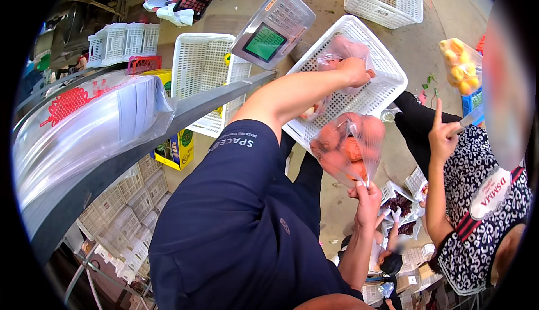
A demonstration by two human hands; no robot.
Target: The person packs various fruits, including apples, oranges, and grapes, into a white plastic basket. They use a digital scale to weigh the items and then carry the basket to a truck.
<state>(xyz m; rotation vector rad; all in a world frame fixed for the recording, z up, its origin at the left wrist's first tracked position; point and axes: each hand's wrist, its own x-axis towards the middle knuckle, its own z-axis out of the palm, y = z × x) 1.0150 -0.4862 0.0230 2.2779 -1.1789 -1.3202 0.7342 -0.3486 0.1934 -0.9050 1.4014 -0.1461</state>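
Note:
My right hand (366, 200) pinches the gathered neck of a clear plastic bag (348, 144) full of large, round reddish-orange fruit. This bag lies against the near end of a white perforated crate (390, 77). Across the crate reaches my left arm, and my left hand (355, 73) is closed on a second clear bag of pinkish fruit (343, 49) inside it. My left fingers are partly hidden by the angle. Beneath my left forearm, a little more bagged fruit (310, 112) shows in the crate.
A scale display (269, 37) with a lit green screen stands left of the crate, by a metal rail (208, 99) and a stack of clear plastic bags (95, 124). Another white crate (196, 57) sits beyond. At right, a person (477, 197) raises a finger near bagged yellow fruit (461, 67).

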